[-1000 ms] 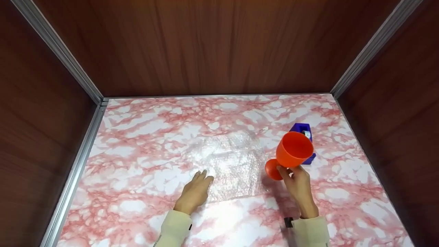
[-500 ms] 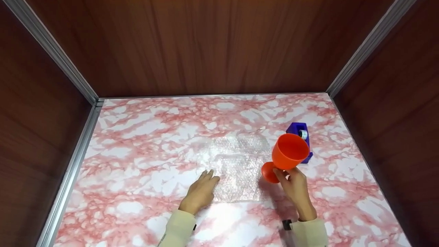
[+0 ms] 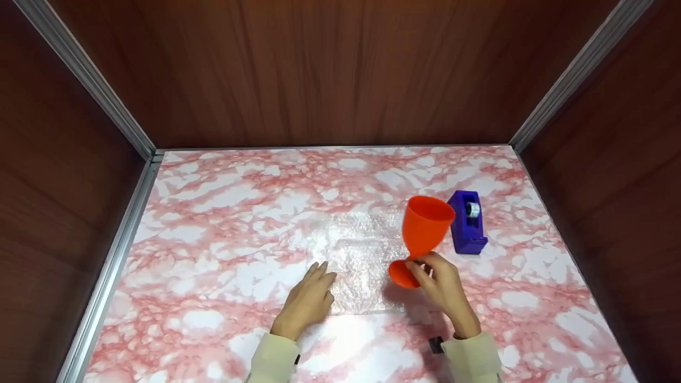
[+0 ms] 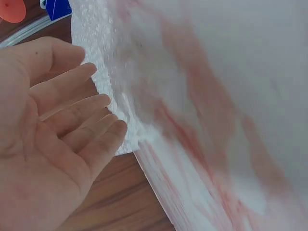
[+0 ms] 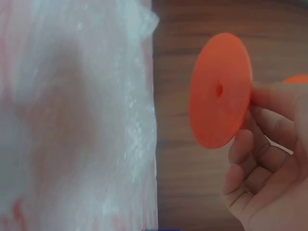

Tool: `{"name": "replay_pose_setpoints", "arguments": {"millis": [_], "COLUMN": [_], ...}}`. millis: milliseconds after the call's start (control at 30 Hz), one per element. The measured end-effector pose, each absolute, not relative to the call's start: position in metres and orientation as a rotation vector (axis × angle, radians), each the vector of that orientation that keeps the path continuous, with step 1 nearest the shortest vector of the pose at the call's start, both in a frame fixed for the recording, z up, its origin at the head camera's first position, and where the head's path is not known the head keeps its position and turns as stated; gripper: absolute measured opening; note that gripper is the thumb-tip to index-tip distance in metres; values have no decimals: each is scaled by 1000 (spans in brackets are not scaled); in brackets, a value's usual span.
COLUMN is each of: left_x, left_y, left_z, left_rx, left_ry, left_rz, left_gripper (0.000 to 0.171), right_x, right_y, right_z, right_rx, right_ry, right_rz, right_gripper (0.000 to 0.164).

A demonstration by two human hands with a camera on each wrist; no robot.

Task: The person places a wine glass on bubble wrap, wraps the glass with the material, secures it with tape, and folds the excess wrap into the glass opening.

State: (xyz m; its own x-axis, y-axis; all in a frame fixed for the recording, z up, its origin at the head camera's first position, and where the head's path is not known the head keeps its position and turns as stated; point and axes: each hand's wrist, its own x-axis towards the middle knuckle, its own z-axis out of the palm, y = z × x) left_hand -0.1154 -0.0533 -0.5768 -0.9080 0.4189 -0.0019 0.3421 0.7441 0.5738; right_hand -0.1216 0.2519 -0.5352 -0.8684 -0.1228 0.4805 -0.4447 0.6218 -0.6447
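An orange plastic goblet [image 3: 425, 223] is tilted in my right hand [image 3: 444, 284], which pinches its stem just above the round foot. In the right wrist view the underside of the foot [image 5: 219, 96] faces the camera, with a small hole in its middle. A sheet of clear bubble wrap [image 3: 359, 271] lies flat on the table, left of the goblet. My left hand [image 3: 308, 300] is at the sheet's left edge, fingers extended. The left wrist view shows those fingers [image 4: 72, 113] loosely spread beside the bubble wrap [image 4: 96, 38], holding nothing.
A purple tape dispenser [image 3: 468, 226] with a roll of tape stands to the right, behind my right hand. The table [image 3: 223, 213] has a pink and white marbled top. Dark wood panels [image 3: 330, 74] with metal corner rails enclose it at the back and sides.
My right hand has moved left with the goblet, bringing it more upright and uncovering the tape dispenser. My left hand has stayed at about the same place by the bubble wrap.
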Motion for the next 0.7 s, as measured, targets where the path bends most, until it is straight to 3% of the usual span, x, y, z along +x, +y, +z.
{"name": "replay_pose_setpoints", "arguments": {"millis": [700], "left_x": [-111], "left_y": [-95], "left_z": [-579], "left_rx": [424], "left_ry": [3011], "left_rz": [972], "left_gripper": [40], "right_x": [-138], "right_y": [154], "right_z": [-544], "right_rx": [521], "right_ry": [-2791], "right_rz": [1549], "right_gripper": [11]}}
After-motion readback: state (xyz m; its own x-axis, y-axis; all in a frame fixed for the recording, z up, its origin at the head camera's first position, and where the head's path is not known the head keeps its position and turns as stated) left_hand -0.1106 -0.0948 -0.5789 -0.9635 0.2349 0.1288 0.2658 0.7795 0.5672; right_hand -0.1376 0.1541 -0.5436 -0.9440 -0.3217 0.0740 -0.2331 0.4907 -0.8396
